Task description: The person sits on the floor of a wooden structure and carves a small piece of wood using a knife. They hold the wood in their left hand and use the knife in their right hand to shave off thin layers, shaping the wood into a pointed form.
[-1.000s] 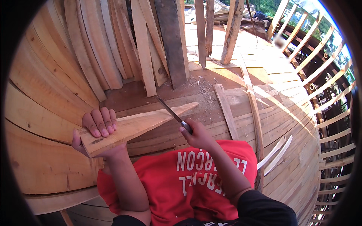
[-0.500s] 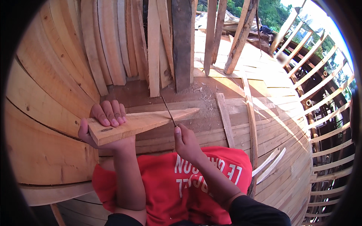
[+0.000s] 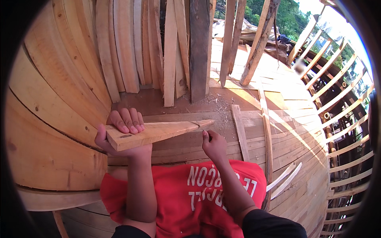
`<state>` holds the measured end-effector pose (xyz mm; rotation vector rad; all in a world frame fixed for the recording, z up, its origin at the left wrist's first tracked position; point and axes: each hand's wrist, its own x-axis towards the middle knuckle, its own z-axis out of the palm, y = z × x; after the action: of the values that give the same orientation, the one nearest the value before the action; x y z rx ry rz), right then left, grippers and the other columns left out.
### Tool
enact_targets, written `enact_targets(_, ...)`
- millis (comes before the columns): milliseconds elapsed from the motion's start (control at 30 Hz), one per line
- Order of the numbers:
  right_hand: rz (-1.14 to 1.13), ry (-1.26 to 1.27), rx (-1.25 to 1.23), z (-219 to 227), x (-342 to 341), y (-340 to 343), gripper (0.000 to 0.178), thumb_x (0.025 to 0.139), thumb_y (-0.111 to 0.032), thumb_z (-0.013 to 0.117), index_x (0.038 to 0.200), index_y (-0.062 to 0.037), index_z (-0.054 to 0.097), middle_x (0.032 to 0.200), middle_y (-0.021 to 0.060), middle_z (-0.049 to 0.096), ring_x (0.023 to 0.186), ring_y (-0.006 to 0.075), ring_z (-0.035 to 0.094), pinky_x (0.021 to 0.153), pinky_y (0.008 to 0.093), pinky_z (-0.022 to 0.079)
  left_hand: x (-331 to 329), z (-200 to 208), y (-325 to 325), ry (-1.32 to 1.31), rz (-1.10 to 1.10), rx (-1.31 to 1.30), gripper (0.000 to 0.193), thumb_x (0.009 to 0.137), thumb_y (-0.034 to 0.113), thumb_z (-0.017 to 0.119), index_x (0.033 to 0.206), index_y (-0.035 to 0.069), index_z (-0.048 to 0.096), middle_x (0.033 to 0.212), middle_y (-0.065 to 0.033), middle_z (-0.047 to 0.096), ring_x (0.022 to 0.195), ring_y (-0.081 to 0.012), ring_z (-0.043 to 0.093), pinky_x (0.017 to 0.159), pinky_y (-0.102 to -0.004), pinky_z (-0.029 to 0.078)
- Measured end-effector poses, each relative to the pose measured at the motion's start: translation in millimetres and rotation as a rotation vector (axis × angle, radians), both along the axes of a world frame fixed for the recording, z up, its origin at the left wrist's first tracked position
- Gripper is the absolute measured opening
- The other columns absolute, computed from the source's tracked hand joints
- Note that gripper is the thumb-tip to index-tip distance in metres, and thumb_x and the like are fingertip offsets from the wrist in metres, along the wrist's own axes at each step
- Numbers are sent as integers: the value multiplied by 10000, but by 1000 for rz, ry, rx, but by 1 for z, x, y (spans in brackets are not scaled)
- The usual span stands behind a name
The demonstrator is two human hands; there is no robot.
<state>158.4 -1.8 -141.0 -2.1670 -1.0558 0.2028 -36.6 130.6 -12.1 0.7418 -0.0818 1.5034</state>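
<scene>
Wooden wedge-shaped board (image 3: 154, 134) was held firmly at its thick end by the left hand (image 3: 121, 133), while the right hand (image 3: 214, 146) was closed in a fist just below its thin tip.

Open-air woodworking site; curved plank hull (image 3: 51, 119); leaning boards (image 3: 170, 51); sawdust (image 3: 216, 107)

The tapered pale wooden wedge (image 3: 158, 133) is bare sawn timber, matt, with a rough cut end. The curved light wooden planks (image 3: 51, 119) look unfinished and knotty. The red cloth shirt (image 3: 198, 194) is soft and matt. Fine wood shavings (image 3: 218, 105) litter the matt reddish-brown plank floor (image 3: 147, 104).
</scene>
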Motion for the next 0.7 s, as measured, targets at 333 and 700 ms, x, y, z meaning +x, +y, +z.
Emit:
enact_targets(333, -163, 75, -111, -98, 58, -12, 412, 993, -317, 460, 794, 20, 589, 660, 256, 585, 682, 480, 588, 623, 530, 438, 16, 8, -16, -22, -54, 25, 511, 916, 501, 365, 588, 115, 437, 509, -25, 428, 471, -137, 384, 473, -253, 325)
enact_targets(700, 279, -33, 413, -11, -23, 1, 423, 1003, -356, 422, 735, -31, 456, 528, 181, 465, 499, 425, 534, 469, 474, 393, 14, 11, -28, 3, -8, 13, 505, 914, 501, 357, 595, 114, 417, 514, -23, 411, 491, -131, 390, 505, -247, 335)
